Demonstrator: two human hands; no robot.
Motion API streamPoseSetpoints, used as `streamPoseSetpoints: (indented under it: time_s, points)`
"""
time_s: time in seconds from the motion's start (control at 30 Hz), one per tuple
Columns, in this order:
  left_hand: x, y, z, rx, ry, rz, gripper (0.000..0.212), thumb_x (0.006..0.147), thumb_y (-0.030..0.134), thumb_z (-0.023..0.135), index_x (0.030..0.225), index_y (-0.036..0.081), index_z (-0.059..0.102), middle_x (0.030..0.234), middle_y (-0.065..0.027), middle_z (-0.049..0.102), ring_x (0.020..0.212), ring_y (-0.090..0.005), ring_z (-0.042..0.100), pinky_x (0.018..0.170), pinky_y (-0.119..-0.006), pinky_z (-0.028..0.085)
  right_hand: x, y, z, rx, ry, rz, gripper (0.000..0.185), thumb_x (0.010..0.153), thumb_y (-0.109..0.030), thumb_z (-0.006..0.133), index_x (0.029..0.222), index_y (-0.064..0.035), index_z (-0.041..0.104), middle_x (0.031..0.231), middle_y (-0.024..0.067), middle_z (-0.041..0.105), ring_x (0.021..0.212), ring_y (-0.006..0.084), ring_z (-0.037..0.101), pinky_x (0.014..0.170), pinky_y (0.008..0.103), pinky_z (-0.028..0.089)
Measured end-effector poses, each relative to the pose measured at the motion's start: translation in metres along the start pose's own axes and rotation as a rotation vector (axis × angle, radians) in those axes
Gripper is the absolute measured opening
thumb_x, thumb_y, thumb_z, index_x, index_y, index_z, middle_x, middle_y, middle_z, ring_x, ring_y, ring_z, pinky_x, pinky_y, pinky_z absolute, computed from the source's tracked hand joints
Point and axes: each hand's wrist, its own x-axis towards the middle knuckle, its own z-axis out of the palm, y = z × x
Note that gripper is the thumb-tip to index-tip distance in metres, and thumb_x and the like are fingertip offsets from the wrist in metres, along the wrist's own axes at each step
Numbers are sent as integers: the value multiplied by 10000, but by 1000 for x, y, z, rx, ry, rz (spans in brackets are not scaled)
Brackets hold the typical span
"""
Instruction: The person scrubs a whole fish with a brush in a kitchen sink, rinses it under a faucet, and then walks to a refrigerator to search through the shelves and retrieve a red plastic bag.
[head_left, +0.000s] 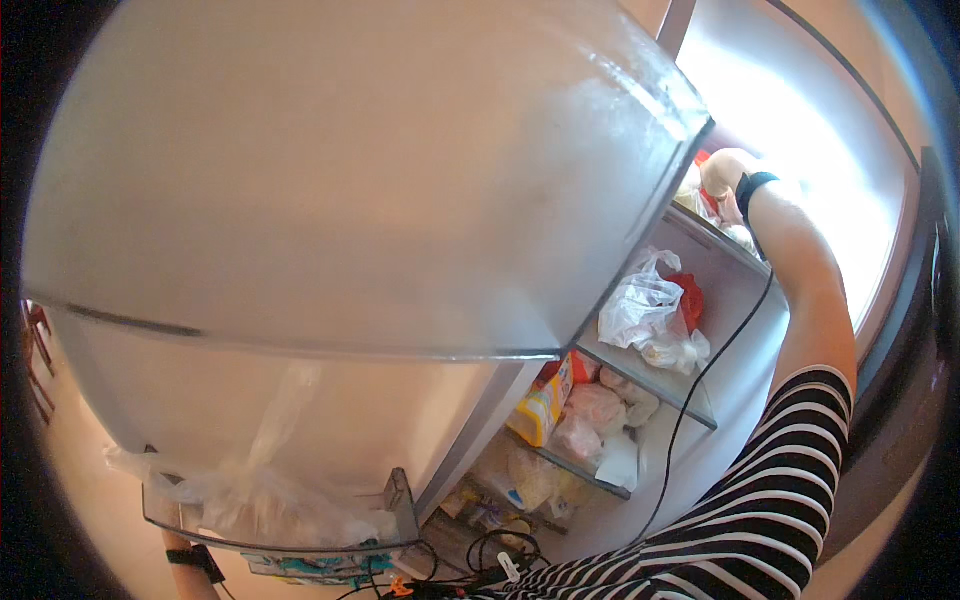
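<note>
My right hand (727, 169) reaches into the lit interior of a refrigerator, bent at the wrist over an upper glass shelf. It touches or nearly touches clear and red plastic bags (709, 199) there; its fingers are largely hidden, so any grip is unclear. At lower left, my left hand (172, 516) is mostly hidden behind the clear rim of a door bin (300, 546). A crumpled clear plastic bag (277, 506) fills that bin beside the hand. Both wrists wear black bands.
A large smoky plastic panel (337, 187) blocks much of the view. Lower glass shelves hold a white plastic bag (637, 307), a yellow package (544, 409) and several bagged items (596, 412). A black cable (679, 427) runs along my right sleeve (780, 450).
</note>
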Motion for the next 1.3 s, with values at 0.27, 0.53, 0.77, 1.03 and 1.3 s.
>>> streamPoseSetpoints:
  time_s: [0.27,0.53,0.77,1.03,1.3]
  points:
    - [-12,-13,-4,-4,6,-11,514,960,259,504,1409,44,376,1330,-116,506,1165,-213,506,967,-340,426,-19,4,1,50,198,-102,262,830,-164,549,1001,-56,717,1025,174,686,927,329,656,784,400,510]
    - [-4,-14,6,-34,-8,-1,507,958,250,505,1403,40,383,1322,-118,512,1155,-212,513,961,-337,430,-11,5,0,-278,204,-189,285,841,-234,562,1018,-70,712,1063,163,679,987,299,650,824,378,511]
    - [14,-6,8,-50,-20,17,501,957,242,506,1398,36,389,1316,-119,517,1145,-211,519,956,-334,432,-6,39,20,-146,11,-141,364,728,-303,700,1013,-77,699,1085,154,653,1020,297,603,876,410,490]
    - [27,0,13,-46,-36,28,493,956,233,506,1392,31,396,1308,-121,523,1135,-210,525,950,-330,435,-81,42,27,18,301,42,246,735,-213,723,907,-41,692,882,138,684,848,277,616,769,388,490]
    - [33,4,21,-45,-58,17,486,954,223,507,1386,27,402,1300,-123,529,1124,-209,532,944,-327,438,-95,82,58,903,472,-565,139,849,-79,594,965,-9,627,855,116,644,713,216,647,613,343,540]
